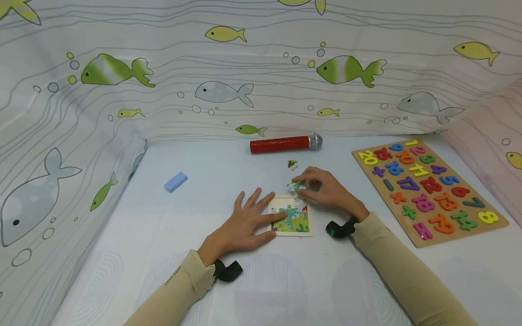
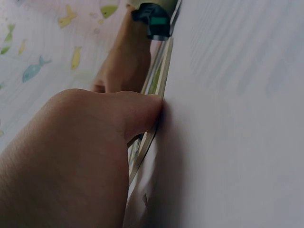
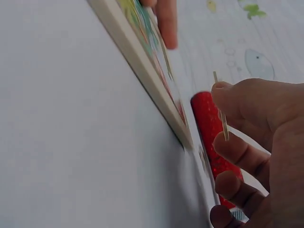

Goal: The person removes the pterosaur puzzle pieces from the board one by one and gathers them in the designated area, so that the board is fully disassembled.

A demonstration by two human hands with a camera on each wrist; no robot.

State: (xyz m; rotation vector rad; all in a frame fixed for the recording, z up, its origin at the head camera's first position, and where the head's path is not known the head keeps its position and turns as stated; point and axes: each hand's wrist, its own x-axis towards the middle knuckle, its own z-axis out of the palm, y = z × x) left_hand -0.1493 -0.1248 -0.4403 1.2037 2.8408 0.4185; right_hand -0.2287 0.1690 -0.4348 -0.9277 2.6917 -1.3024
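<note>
A small wooden jigsaw puzzle (image 1: 290, 226) lies on the table in a pale frame, its picture showing a green figure on grass. My left hand (image 1: 244, 226) is spread over its left side, the index finger reaching onto the picture and the thumb at the lower left edge. Just above the frame's top edge, my right hand (image 1: 326, 188) pinches a puzzle piece (image 1: 294, 186) between thumb and fingers. In the right wrist view that piece (image 3: 225, 126) appears edge-on and thin. Another loose puzzle piece (image 1: 292, 164) lies farther back on the table.
A red microphone (image 1: 281, 144) with a silver head lies along the back. At the right is a wooden number board (image 1: 391, 199) filled with coloured numerals and signs. A blue block (image 1: 176, 182) sits on the left. Fish-printed cloth (image 1: 171, 54) rises behind the table.
</note>
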